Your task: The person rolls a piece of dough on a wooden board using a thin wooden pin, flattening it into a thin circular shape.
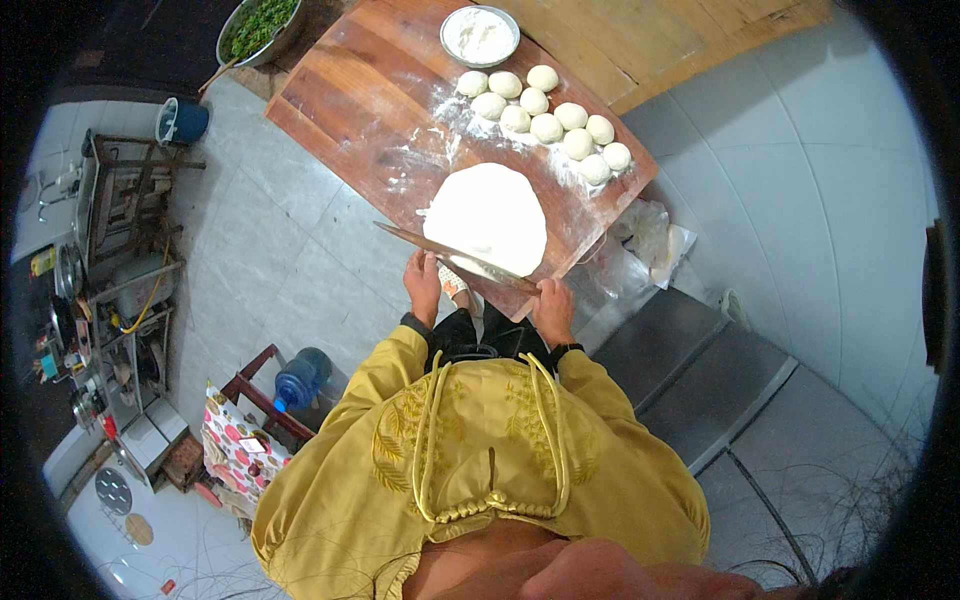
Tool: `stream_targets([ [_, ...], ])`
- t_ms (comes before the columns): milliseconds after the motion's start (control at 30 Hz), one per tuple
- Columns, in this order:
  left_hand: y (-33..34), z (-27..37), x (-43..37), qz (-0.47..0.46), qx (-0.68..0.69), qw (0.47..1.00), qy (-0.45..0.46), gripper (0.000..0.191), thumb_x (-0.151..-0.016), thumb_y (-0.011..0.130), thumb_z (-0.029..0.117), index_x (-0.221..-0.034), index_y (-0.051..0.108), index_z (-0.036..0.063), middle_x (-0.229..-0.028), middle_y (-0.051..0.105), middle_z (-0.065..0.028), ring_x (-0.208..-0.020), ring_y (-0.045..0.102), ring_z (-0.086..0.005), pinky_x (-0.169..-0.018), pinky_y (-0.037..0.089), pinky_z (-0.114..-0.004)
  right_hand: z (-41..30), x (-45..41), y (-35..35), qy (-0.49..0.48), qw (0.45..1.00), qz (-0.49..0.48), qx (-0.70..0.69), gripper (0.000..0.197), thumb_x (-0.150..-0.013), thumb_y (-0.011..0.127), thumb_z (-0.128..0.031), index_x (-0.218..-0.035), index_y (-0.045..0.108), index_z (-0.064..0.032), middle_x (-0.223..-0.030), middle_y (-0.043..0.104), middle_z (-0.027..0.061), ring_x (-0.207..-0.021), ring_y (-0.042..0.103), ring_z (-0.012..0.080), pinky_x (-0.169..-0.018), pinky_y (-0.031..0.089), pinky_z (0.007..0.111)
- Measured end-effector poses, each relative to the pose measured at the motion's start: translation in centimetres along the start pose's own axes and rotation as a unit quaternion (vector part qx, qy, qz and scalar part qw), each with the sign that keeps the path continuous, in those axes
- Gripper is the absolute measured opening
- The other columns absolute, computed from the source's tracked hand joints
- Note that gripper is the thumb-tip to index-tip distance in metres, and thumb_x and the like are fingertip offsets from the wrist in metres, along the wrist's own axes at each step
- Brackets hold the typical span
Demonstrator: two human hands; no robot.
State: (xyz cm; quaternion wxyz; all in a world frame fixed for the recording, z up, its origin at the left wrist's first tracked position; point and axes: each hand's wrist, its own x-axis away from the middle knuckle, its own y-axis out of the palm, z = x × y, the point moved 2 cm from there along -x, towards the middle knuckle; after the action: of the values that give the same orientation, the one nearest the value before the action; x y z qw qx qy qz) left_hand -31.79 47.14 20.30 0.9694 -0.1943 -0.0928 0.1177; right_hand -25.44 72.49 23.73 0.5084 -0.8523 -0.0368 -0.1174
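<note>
A wooden rolling pin [471,262] lies slantwise over the near edge of a large, flat round of dough [487,214] on the wooden board. My left hand [424,285] grips the pin left of its middle, and the pin's tapered left end sticks out beyond it. At the pin's right end, my right hand [553,306] is closed around it. Beyond the sheet, several balls of dough [545,127] sit in a loose cluster on scattered flour. A metal bowl of white flour [480,36] stands at the board's far edge.
The board's [345,82] near corner reaches between my hands. Chopped greens fill a bowl [259,30] at the upper left. Plastic bags [637,240] lie beside the board's right edge. A blue bucket [182,121], metal racks and a water bottle [302,377] stand to the left.
</note>
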Motion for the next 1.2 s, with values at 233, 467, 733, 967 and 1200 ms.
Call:
stream_targets([
  [233, 0.1, 1.0, -1.9, 0.036, 0.262, 0.878, -0.399, 0.032, -0.085, 0.061, 0.028, -0.082, 0.056, -0.0034, -0.064, 0.057, -0.0048, -0.052, 0.050, -0.0110, -0.047, 0.039, -0.025, 0.3, 1.5, 0.1, 0.038, 0.991, 0.037, -0.123, 0.027, -0.072, 0.064, -0.008, -0.094, 0.049, -0.0041, -0.088, 0.053, 0.0176, -0.083, 0.054, 0.0372, -0.070, 0.042, 0.046],
  [467, 1.5, -3.5, -0.9, -0.061, -0.096, 0.957, -0.266, 0.026, -0.078, 0.069, 0.018, -0.073, 0.060, -0.0055, -0.064, 0.060, -0.0102, -0.050, 0.056, -0.0162, -0.040, 0.039, -0.028, -0.9, -1.4, 1.3, 0.099, 0.970, 0.099, -0.200, 0.023, -0.077, 0.063, -0.009, -0.092, 0.049, -0.0003, -0.083, 0.055, 0.0193, -0.077, 0.055, 0.0374, -0.067, 0.044, 0.043],
  [733, 6.1, 10.1, 1.2, -0.214, -0.148, 0.956, 0.133, 0.016, -0.077, 0.064, 0.015, -0.081, 0.062, 0.0000, -0.066, 0.060, -0.0153, -0.061, 0.060, -0.0282, -0.057, 0.047, -0.035, -1.1, 0.0, 3.1, 0.138, 0.930, 0.094, -0.328, 0.025, -0.079, 0.062, -0.010, -0.100, 0.055, 0.0004, -0.085, 0.061, 0.0178, -0.076, 0.060, 0.0309, -0.067, 0.046, 0.039],
  [967, 11.0, 15.2, -1.7, -0.435, -0.305, 0.749, 0.396, 0.034, -0.077, 0.058, 0.018, -0.109, 0.059, 0.0104, -0.115, 0.057, -0.0090, -0.108, 0.052, -0.0238, -0.093, 0.037, -0.042, 0.3, -0.3, 0.0, 0.149, 0.842, -0.042, -0.517, 0.027, -0.079, 0.059, -0.005, -0.106, 0.060, -0.0004, -0.087, 0.063, 0.0038, -0.080, 0.056, 0.0109, -0.071, 0.046, 0.028],
  [1200, 10.4, 19.8, -16.2, -0.271, -0.461, 0.700, 0.473, 0.024, -0.068, 0.068, 0.023, -0.089, 0.064, 0.0124, -0.087, 0.060, -0.0071, -0.091, 0.057, -0.0247, -0.098, 0.036, -0.045, 4.8, -12.0, -9.7, -0.042, 0.941, -0.036, -0.335, 0.029, -0.077, 0.057, -0.004, -0.106, 0.060, 0.0010, -0.090, 0.061, -0.0010, -0.081, 0.054, 0.0065, -0.071, 0.045, 0.025],
])
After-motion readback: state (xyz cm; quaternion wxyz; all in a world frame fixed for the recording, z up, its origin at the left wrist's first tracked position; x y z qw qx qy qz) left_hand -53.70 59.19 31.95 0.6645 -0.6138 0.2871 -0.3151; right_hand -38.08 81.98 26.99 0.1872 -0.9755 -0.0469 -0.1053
